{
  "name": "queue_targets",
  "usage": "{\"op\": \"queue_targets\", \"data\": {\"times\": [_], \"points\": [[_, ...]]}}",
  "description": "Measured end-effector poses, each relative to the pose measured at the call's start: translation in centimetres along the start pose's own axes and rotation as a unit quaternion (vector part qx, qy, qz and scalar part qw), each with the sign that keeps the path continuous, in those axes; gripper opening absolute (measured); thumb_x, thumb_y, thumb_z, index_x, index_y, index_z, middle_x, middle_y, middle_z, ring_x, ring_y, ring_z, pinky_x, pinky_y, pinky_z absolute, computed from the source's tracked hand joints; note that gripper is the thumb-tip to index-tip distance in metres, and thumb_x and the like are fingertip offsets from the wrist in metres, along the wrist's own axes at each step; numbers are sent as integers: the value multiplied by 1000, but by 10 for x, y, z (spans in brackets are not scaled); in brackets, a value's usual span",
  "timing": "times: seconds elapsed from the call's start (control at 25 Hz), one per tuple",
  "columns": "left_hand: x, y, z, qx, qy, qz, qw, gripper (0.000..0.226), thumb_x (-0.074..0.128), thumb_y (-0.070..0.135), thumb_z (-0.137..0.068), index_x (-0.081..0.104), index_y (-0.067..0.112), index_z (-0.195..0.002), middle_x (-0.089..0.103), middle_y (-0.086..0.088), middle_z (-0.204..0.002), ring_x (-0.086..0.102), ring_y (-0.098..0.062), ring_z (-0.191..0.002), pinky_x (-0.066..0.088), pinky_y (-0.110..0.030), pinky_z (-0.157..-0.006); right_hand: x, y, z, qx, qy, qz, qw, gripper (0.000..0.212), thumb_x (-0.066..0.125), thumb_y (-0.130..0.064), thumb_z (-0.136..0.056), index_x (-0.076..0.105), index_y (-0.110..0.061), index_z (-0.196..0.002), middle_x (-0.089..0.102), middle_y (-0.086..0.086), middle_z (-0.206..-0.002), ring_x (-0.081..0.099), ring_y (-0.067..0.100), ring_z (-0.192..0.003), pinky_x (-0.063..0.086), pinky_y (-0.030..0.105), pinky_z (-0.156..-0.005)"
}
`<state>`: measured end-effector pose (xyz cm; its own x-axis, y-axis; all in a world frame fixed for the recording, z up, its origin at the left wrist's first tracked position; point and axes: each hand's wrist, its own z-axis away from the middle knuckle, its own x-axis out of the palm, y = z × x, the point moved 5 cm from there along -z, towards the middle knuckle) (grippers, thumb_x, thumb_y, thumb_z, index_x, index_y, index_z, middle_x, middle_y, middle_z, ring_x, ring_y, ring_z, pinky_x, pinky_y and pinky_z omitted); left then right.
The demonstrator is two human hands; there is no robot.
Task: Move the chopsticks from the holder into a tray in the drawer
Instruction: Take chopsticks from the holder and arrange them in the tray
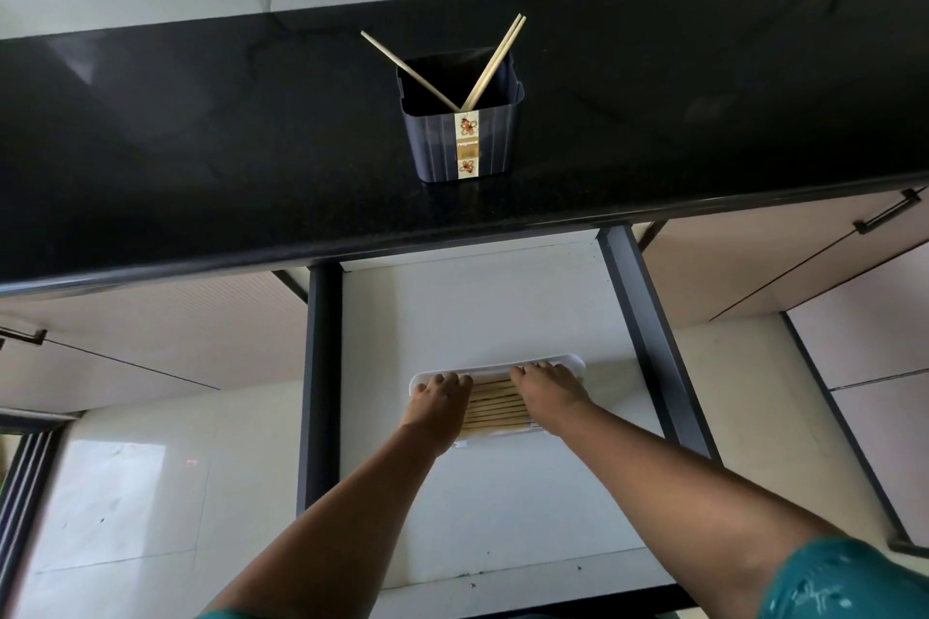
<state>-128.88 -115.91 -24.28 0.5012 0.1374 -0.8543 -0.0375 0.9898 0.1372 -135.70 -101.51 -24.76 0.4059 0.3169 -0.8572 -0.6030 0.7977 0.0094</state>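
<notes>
Head view: three chopsticks (490, 65) in holder (465, 141), both hands over tray (573, 363).

Left arm: bare, stretched out forward and down from the bottom of the view.
Left hand (436, 403): palm down, back of the hand up, fingers bent a little at the tips and close together. It rests on something low in front of the person. It is not clear if the fingers pinch anything.
Right arm: bare too, stretched forward from the lower right, with a green sleeve (849, 578) at the top.
Right hand (545, 390): palm down, fingers pointing forward and lying close together, tips bent down a little.
Both hands: side by side, near each other, not touching.
</notes>
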Motion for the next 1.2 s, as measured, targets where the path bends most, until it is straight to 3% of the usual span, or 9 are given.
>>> {"op": "queue_targets", "data": {"times": [0.32,0.48,0.56,0.68,0.8,1.04,1.2], "points": [[14,3,-9,-18,-33,56,998,48,38,6,-88,36,10,-136,44,-12,-136,40,-31,-126,30,-41,-106,3,9,5,-9,43,-13,999,42,55,0,-82,48,-11,-123,54,10,-125,50,29,-119,41,40,-98],[9,-5,-1,-10,51,100,994,44,43,8,-85,45,12,-129,48,-9,-128,44,-31,-120,29,-36,-105,1,7,8,-27,63,-48,996,42,51,3,-82,50,-12,-122,54,8,-124,50,26,-119,41,36,-97],[9,-6,8,-3,97,119,988,40,46,20,-91,47,11,-131,48,-9,-131,45,-31,-123,32,-36,-106,1,13,13,-24,89,-90,992,45,47,2,-86,52,-14,-129,55,4,-127,51,24,-122,41,33,-101],[22,-2,19,-8,64,106,992,60,35,44,-100,29,11,-149,28,-8,-157,24,-26,-145,14,-33,-119,3,21,23,-6,86,-164,983,40,42,-18,-99,49,-17,-138,50,1,-142,46,20,-131,37,33,-108],[32,2,23,-15,22,80,996,74,22,58,-97,16,11,-153,10,-7,-163,8,-22,-150,0,-36,-122,11,20,30,7,30,-161,987,47,35,-37,-102,45,-14,-142,42,3,-150,39,23,-137,32,35,-112],[22,1,34,6,99,23,995,62,28,57,-96,44,12,-137,48,-5,-141,37,-26,-134,15,-36,-118,11,12,42,-1,81,-86,993,37,34,-35,-101,61,-13,-112,63,6,-119,56,25,-112,41,35,-93],[15,-1,43,16,141,52,989,58,34,53,-96,42,13,-138,49,-5,-139,39,-25,-132,21,-32,-116,10,11,50,10,84,-111,990,34,35,-33,-101,60,-12,-111,61,7,-119,54,26,-114,43,36,-90]]}}
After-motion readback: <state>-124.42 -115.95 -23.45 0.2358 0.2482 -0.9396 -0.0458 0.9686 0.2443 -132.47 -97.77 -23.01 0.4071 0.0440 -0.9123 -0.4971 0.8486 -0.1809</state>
